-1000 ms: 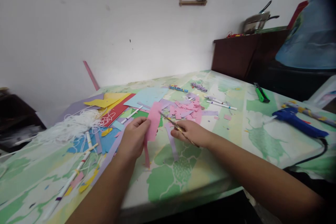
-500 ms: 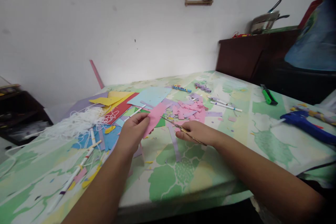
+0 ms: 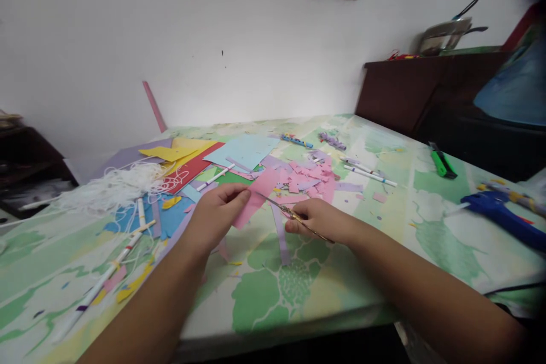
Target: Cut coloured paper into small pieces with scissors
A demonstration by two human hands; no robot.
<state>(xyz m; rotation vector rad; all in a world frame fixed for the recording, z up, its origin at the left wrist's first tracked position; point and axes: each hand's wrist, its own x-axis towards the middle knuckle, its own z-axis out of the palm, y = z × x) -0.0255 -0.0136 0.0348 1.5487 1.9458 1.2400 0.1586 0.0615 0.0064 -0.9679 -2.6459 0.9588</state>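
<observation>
Pink paper in a narrow piece [image 3: 263, 182] lies between the two hands, pinched at its left edge by the thumb and fingers of the left hand [image 3: 219, 213]. That edge grip probably keeps the sheet taut and leaves its right side free for the blades. The right hand [image 3: 322, 219], apart from the left, is closed around the handles of the scissors [image 3: 294, 215], which point left and away so that their tips meet the paper; whether the blades are parted is too small to tell. Both hands are above the near part of the patterned tablecloth [image 3: 260, 301], seemingly for room to turn the piece. Just beyond them lie pink scraps [image 3: 313, 176], perhaps gathered there as offcuts within easy reach. White string [image 3: 115, 190] sits farther left; a blue glue gun [image 3: 503, 216] rests well to the right.
</observation>
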